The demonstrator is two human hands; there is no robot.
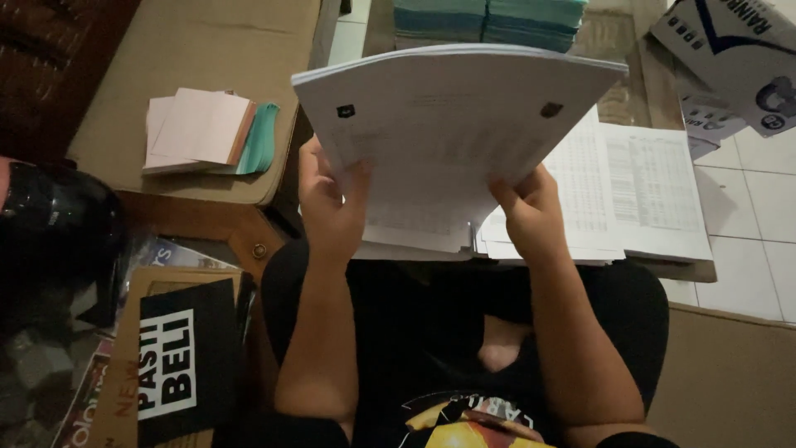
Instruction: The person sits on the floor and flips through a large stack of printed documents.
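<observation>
Above the lap, a thick stack of white printed sheets [452, 124] is held up by both hands. Its lower edge is pinched by the left hand [330, 207] and the right hand [531, 214], fingers closed on it, over loose printed pages [638, 195] on the low table [692, 267].

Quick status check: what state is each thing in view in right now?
Paper stack: lifted, bowed, held at its near edge.
Left hand: grip shut on the paper stack.
Right hand: grip shut on the paper stack.
Printed sheets: lying flat on the low table.
Pink and green pads: stacked on the cardboard box.
</observation>
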